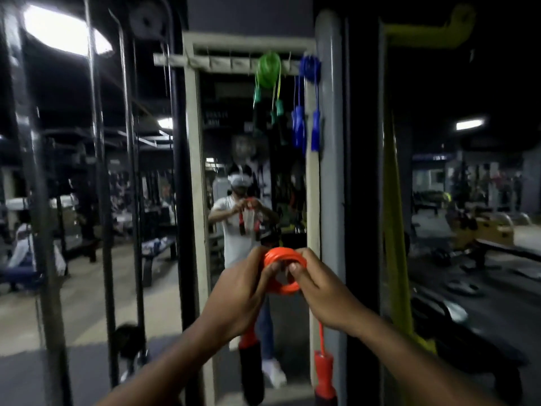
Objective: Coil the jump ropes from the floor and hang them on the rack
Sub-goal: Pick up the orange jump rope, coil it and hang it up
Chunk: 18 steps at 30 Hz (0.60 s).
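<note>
Left hand (243, 291), right hand (319, 288), gripping round coiled orange rope (282, 256)

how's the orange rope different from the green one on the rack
The orange rope is gripped by the left hand and right hand; the green rope hangs on the rack. The orange rope's handles are orange and black; the green rope's are green. Both are coiled with handles dangling.

Tall framed mirror (228, 127) beside grey pillar (330, 177), bright ceiling light (58, 30), perhaps a blurred bench (158, 249)
</note>
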{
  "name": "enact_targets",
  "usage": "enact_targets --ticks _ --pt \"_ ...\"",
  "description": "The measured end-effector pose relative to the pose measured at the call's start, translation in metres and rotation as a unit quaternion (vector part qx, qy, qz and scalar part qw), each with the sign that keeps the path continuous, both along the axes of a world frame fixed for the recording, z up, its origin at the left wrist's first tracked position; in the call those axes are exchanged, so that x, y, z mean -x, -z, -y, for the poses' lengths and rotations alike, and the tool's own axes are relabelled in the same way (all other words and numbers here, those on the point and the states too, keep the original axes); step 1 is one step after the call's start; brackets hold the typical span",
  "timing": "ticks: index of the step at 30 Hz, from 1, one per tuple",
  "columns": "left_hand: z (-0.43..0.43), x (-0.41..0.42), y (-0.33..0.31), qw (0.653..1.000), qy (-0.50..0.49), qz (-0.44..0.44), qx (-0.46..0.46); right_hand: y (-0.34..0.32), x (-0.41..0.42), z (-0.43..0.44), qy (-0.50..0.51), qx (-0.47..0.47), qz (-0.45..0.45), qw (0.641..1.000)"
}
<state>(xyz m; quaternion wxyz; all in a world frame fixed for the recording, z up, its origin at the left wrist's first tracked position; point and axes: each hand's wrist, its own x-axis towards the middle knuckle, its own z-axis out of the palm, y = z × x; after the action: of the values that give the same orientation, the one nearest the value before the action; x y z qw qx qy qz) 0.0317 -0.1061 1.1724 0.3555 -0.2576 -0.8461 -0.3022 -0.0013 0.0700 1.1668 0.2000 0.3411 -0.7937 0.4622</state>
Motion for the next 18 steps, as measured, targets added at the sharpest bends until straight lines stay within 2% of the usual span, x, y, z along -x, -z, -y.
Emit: enact_targets --ticks 3,10,16,18 --pt "-0.010 0.055 -0.053 0.999 -0.008 -0.035 -0.007 -0.055 0.054 -0.008 -0.057 0.022 -0.008 0.998" --pt "-0.012 0.170 -0.179 0.994 -0.068 -0.084 -0.023 -0.173 0.172 -0.005 -0.103 0.065 -0.071 0.990" --pt "0.024 0.261 -0.265 0.985 -0.098 -0.135 -0.050 -0.261 0.270 0.046 -0.141 0.147 -0.117 0.972" --pt "0.044 0.288 -0.291 0.983 -0.101 -0.146 -0.050 -0.288 0.298 0.068 -0.125 0.155 -0.139 0.970"
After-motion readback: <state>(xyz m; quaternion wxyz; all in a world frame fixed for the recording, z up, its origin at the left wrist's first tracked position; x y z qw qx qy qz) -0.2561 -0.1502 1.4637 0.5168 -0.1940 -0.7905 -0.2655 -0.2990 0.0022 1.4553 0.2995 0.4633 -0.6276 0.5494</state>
